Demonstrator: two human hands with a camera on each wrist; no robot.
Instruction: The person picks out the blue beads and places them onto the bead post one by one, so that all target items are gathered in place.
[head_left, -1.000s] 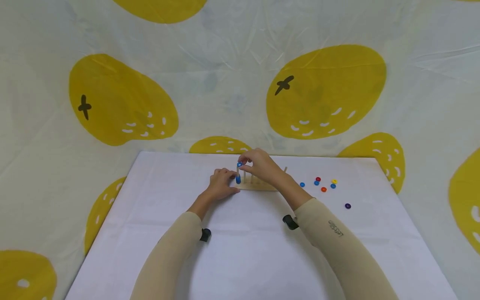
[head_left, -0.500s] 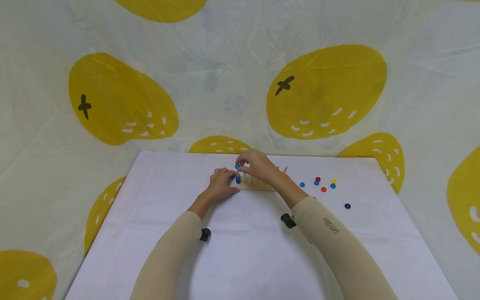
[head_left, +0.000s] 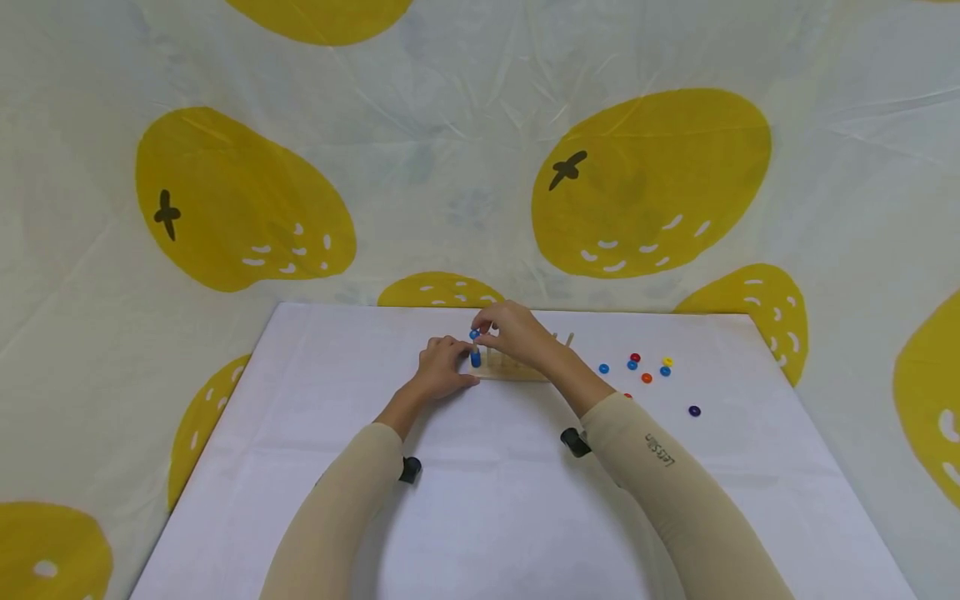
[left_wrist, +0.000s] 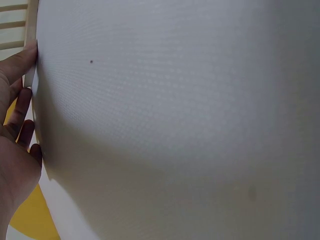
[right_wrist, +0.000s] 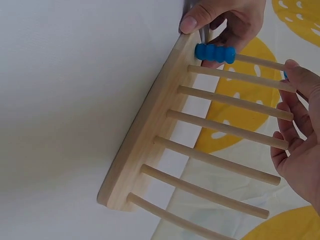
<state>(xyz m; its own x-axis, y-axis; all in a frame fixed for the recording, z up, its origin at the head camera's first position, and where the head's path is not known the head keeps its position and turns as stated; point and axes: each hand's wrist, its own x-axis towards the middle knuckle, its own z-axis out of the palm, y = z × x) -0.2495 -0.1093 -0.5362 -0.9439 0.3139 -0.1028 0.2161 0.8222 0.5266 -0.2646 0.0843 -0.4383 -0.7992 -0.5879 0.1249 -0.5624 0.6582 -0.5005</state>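
Observation:
A wooden peg rack (right_wrist: pixel 145 130) stands on the white table, with several upright dowels along its base. Its left-end dowel carries a short stack of blue rings (right_wrist: pixel 215 53) at the bottom. My left hand (head_left: pixel 442 368) grips that end of the base, the thumb at the front edge and the fingers round the back, as the right wrist view shows. At the top of the same dowel my right hand (head_left: pixel 517 333) pinches another blue ring (head_left: pixel 475 334). In the right wrist view the thumb and fingers (right_wrist: pixel 300 75) cover most of this ring.
Loose rings lie to the right of the rack: blue (head_left: pixel 603 368), red (head_left: pixel 635 357), yellow (head_left: pixel 667 362), orange (head_left: pixel 647 378) and dark purple (head_left: pixel 694 411). A red ring (head_left: pixel 627 396) peeks out beside the right sleeve. Behind the table hangs a cloth (head_left: pixel 450 167) with yellow fruit shapes.
My right hand has shifted slightly left with the blue ring, which is now over the top of the end dowel. The left hand keeps its place on the base.

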